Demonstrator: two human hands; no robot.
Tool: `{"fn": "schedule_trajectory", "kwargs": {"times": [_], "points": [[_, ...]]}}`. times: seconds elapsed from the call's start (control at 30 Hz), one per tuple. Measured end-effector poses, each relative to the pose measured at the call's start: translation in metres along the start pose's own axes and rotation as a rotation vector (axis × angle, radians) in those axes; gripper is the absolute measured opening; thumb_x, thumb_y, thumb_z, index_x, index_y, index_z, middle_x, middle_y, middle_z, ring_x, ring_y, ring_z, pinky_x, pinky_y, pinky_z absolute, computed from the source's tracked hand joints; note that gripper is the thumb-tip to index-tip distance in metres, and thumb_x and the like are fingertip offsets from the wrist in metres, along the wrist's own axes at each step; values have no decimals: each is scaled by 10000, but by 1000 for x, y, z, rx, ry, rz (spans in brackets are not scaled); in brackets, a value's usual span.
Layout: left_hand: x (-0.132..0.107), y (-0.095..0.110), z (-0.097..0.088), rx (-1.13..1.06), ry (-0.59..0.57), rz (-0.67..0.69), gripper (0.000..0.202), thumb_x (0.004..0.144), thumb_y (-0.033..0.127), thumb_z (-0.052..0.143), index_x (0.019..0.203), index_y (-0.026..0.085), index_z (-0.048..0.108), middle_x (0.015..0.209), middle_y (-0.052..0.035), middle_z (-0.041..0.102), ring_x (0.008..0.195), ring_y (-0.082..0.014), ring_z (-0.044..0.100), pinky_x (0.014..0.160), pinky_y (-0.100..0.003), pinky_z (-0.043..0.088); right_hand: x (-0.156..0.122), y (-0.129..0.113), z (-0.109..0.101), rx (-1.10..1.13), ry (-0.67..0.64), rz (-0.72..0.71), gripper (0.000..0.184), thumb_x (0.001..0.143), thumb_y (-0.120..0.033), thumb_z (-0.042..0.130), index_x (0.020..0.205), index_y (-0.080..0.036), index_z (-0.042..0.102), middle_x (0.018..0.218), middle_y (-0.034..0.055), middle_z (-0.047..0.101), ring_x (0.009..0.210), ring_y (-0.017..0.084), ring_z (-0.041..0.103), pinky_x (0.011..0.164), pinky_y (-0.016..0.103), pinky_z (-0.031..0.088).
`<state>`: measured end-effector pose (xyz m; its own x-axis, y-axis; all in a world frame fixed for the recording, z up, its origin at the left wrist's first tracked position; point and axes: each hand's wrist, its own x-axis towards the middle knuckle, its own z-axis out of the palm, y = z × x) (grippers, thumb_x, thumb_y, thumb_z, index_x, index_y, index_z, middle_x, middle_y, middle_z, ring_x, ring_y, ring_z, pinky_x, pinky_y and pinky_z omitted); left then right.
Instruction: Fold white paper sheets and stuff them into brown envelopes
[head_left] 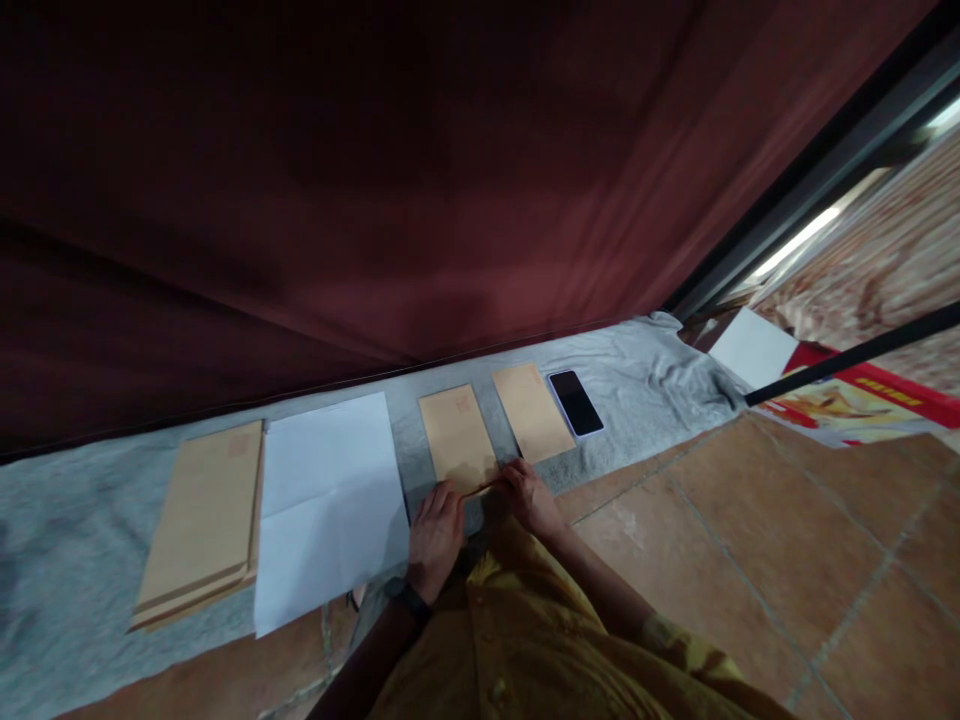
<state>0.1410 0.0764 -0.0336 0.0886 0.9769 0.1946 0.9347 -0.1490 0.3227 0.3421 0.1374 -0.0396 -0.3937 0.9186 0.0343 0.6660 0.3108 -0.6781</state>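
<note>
A brown paper envelope (pixel 459 430) with a small reddish print lies on a grey cloth (pixel 637 370) in front of me. My left hand (pixel 437 530) is closed on the left end of its near edge, and my right hand (pixel 529 497) pinches the right end. Between them that edge is bent up into a narrow strip. To the right a second brown envelope (pixel 534 415) lies flat, close to my right fingers. White paper sheets (pixel 330 500) lie left of my left hand. My thumbs are mostly hidden.
A stack of larger brown envelopes (pixel 199 520) lies at the far left. A phone (pixel 577 403) with a dark screen rests at the right. Beyond the cloth hangs a dark red curtain (pixel 450 230). A black bar (pixel 855 352) crosses above the tiled floor (pixel 735 560) and a colourful printed box (pixel 847 398).
</note>
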Motion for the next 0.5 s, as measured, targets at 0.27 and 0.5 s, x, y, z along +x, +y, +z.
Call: {"fn": "schedule_trajectory", "kwargs": {"times": [0.27, 0.5], "points": [[5, 3, -1, 21, -28, -70, 285, 970, 233, 391, 1039, 203, 666, 1127, -97, 697, 1029, -251, 625, 906, -409, 517, 3, -6, 4, -136, 2, 76, 57, 949, -183, 555, 906, -206, 584, 994, 71, 608, 948, 198, 588, 845, 276, 455], [-8, 3, 8, 152, 21, 176, 429, 895, 118, 425, 1278, 156, 614, 1359, -127, 629, 1270, -284, 560, 1043, -457, 457, 3, -6, 5, -200, 33, 56, 81, 970, -217, 550, 892, -210, 569, 980, 64, 612, 936, 195, 599, 834, 273, 466]]}}
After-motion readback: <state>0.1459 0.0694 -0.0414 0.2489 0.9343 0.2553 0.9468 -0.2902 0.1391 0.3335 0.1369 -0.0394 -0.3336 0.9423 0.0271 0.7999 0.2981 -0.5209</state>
